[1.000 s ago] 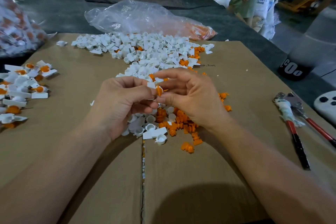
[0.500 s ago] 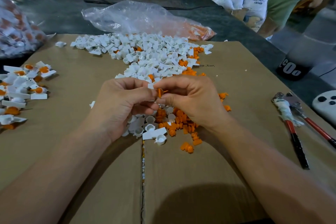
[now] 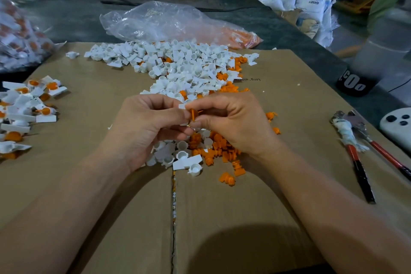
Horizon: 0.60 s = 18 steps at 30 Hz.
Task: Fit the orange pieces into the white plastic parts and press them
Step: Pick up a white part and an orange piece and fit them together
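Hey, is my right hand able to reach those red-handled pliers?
Likely yes, once freed: the pliers lie uncovered on the cardboard to its right, nothing between, but the right hand is pinching an orange piece at the white part.

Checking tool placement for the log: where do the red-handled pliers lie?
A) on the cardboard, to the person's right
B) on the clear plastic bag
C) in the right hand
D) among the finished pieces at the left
A: the red-handled pliers lie on the cardboard, out to the right of the right hand, which pinches an orange piece against the white part in the left hand.
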Tool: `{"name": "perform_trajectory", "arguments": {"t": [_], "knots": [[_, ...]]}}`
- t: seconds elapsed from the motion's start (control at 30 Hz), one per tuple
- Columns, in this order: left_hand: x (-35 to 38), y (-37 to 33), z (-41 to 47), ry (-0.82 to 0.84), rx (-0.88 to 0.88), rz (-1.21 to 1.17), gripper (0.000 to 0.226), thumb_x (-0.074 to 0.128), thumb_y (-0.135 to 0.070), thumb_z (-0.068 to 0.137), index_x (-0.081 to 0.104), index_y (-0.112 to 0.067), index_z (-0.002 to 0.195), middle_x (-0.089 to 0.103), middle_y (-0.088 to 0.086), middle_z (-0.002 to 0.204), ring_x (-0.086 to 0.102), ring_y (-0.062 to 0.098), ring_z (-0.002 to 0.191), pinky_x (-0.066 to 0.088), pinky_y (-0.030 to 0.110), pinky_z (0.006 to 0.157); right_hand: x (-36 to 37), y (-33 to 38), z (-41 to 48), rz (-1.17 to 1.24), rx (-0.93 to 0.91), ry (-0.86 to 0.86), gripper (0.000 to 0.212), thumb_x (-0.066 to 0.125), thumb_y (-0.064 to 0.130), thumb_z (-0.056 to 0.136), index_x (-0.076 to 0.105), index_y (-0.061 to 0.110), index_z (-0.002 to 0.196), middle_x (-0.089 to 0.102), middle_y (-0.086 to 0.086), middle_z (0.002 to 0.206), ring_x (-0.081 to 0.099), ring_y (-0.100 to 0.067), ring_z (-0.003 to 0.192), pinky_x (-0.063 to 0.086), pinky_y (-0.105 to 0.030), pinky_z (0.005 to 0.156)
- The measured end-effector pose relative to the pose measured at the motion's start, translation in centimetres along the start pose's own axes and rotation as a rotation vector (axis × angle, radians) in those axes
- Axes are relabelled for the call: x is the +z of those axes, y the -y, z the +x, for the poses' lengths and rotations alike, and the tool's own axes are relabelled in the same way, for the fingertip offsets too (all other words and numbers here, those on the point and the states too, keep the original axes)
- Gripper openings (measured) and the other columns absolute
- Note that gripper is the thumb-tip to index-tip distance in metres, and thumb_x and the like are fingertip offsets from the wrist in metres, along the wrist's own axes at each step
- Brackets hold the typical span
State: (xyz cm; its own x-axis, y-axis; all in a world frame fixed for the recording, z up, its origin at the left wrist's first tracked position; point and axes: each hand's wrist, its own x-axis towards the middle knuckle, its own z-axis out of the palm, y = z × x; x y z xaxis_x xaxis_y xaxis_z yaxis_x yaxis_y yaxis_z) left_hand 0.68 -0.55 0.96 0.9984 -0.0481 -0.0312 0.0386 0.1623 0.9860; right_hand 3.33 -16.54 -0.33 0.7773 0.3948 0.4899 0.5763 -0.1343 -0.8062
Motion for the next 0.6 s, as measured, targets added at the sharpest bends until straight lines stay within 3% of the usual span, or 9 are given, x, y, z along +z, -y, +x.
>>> {"name": "perform_trajectory", "arguments": {"t": [0.13, 0.4, 0.5, 0.6], "knots": [[0.1, 0.2, 0.2, -0.013, 0.006, 0.029, 0.013, 0.067, -0.009, 0.048, 0.062, -0.004, 0.059, 0.063, 0.012, 0.052, 0.062, 0.016, 0.042, 0.047, 0.015, 0.040, 0.0, 0.0, 0.0, -0.072, 0.002, 0.014, 0.031, 0.070, -0.001, 0.073, 0.067, 0.004, 0.104, 0.067, 0.006, 0.086, 0.065, -0.003, 0.083, 0.054, -0.022, 0.079], [0.2, 0.3, 0.4, -0.041, 0.019, 0.007, 0.010, 0.067, -0.009, 0.051, 0.063, -0.005, 0.058, 0.062, 0.009, 0.049, 0.059, 0.015, 0.040, 0.046, 0.015, 0.039, -0.2, 0.8, 0.0, -0.090, 0.075, 0.028, 0.035, 0.072, 0.004, 0.074, 0.065, 0.019, 0.104, 0.065, 0.014, 0.085, 0.066, -0.001, 0.082, 0.054, -0.020, 0.078], [-0.1, 0.4, 0.7, -0.093, 0.024, 0.002, 0.011, 0.068, -0.002, 0.058, 0.060, 0.000, 0.066, 0.060, 0.005, 0.048, 0.060, 0.014, 0.042, 0.046, 0.015, 0.040, -1.2, 1.1, 0.4, -0.141, 0.202, -0.022, 0.033, 0.074, 0.019, 0.075, 0.064, 0.029, 0.105, 0.065, 0.014, 0.092, 0.065, 0.000, 0.085, 0.053, -0.018, 0.079], [-0.4, 0.3, 0.8, -0.115, 0.027, -0.026, 0.008, 0.067, 0.001, 0.061, 0.060, -0.004, 0.059, 0.059, 0.003, 0.047, 0.060, 0.013, 0.042, 0.045, 0.014, 0.039, -3.4, 1.0, 1.0, -0.355, 0.359, -0.114, 0.035, 0.067, 0.037, 0.081, 0.062, 0.026, 0.114, 0.064, 0.012, 0.104, 0.059, 0.005, 0.090, 0.048, -0.017, 0.082]]}}
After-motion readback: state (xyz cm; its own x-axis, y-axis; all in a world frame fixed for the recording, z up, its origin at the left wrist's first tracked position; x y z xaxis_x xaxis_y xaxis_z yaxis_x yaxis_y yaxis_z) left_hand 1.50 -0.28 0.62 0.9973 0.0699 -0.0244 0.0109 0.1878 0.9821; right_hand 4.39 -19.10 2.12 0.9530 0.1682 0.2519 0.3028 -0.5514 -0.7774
